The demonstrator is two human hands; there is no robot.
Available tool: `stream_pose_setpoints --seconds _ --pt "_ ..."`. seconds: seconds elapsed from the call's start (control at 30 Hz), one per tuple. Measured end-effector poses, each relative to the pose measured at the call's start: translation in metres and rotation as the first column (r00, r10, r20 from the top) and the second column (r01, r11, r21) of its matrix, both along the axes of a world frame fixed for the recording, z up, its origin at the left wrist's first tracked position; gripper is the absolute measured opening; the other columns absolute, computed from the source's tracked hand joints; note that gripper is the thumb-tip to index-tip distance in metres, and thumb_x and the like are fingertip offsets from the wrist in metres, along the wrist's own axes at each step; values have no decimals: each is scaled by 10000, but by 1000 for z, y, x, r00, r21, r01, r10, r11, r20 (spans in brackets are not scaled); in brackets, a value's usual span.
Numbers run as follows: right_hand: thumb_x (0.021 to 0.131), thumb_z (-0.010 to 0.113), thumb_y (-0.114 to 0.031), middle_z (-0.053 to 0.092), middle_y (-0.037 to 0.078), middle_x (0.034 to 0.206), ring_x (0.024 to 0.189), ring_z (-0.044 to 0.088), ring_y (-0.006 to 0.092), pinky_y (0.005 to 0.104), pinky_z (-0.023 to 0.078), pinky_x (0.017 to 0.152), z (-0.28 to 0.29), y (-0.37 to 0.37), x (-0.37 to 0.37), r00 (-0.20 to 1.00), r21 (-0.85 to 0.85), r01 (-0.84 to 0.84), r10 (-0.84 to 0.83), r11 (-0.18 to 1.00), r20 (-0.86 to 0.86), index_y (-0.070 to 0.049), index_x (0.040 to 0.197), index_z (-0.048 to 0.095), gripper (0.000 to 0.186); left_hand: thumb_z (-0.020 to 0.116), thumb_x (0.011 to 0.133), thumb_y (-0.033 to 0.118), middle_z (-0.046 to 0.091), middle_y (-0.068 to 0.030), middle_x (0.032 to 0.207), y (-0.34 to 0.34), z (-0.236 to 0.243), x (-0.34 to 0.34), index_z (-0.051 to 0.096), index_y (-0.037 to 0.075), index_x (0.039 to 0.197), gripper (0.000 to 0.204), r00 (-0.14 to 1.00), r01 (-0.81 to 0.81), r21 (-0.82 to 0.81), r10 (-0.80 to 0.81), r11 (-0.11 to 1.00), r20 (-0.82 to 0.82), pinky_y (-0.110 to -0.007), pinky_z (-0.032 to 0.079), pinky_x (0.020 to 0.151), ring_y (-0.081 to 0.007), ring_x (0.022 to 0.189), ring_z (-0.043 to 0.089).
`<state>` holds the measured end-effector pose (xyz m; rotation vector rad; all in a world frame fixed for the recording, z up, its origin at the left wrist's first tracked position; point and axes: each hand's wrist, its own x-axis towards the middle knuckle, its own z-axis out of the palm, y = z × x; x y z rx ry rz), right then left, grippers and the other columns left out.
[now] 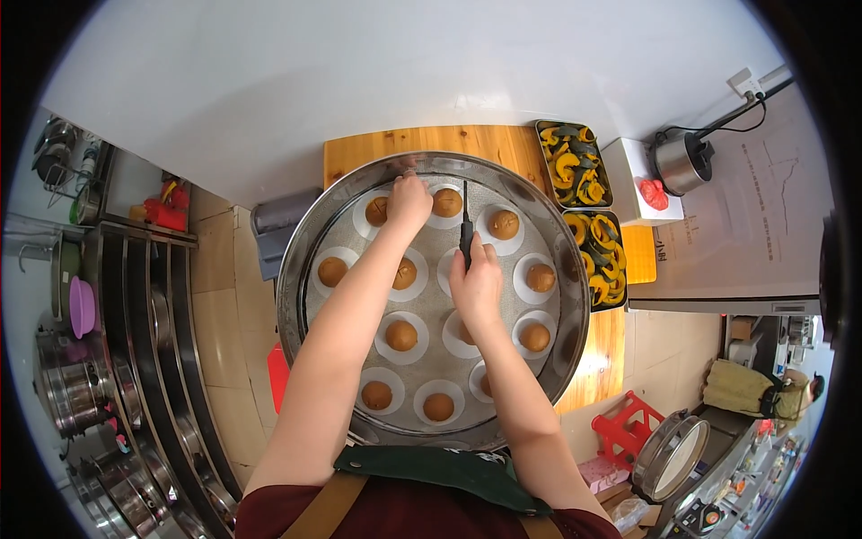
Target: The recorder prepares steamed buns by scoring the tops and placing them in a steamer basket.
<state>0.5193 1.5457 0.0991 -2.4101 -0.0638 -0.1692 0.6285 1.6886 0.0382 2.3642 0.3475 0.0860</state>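
A large round metal steamer tray (297,305) holds several brown dough balls (400,335), each on a white paper round (420,340). My right hand (476,286) grips a slim knife by its black handle (466,239), its dark, narrow blade pointing away from me beside a far dough ball (447,202). Cut marks show on the tops of some far balls, such as the one at right (504,224). My left hand (409,198) reaches to the tray's far side, fingers closed near the inner wall; whatever they hold is hidden. My forearms cover some of the balls.
The tray stands on a wooden table (386,144) against a white wall. Two trays of pumpkin pieces (575,166) lie at right, by a white box (628,180) and a metal pot (682,163). A red stool (624,427) stands lower right; another person (763,389) is beyond.
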Motion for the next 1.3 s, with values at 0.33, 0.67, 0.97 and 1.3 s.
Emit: stream_pose_setpoints --seconds 0.33,0.67,0.97,1.3 --pt "772 558 -97 548 208 824 708 568 356 405 458 624 -3 -6 -5 999 26 -30 29 999 24 83 1110 511 386 557 768 88 626 -160 907 -12 3 5 557 51 975 210 993 -108 -84 103 991 -59 -395 465 772 -317 902 592" --pt "772 561 -110 550 210 824 711 570 361 411 458 624 -8 -5 -4 999 33 -34 34 999 -4 78 1127 499 406 526 720 -2 633 -139 788 -24 0 -18 592 41 909 204 969 -153 -244 194 958 152 -377 469 727 -314 788 602" --pt "770 563 -108 548 208 795 684 562 360 410 453 607 -7 -3 -2 998 62 -29 26 998 49 76 1092 522 374 542 782 65 597 -124 894 -21 -11 -2 538 -2 1019 247 964 -193 -858 253 476 -76 -294 449 738 -193 808 574" --pt "776 557 -106 543 206 798 699 569 363 412 454 604 -7 -7 -4 1000 69 -19 18 997 15 64 1102 520 369 675 691 82 577 -136 910 -19 -14 10 511 -12 985 349 942 -337 -474 295 814 -163 -304 453 714 -205 840 570"
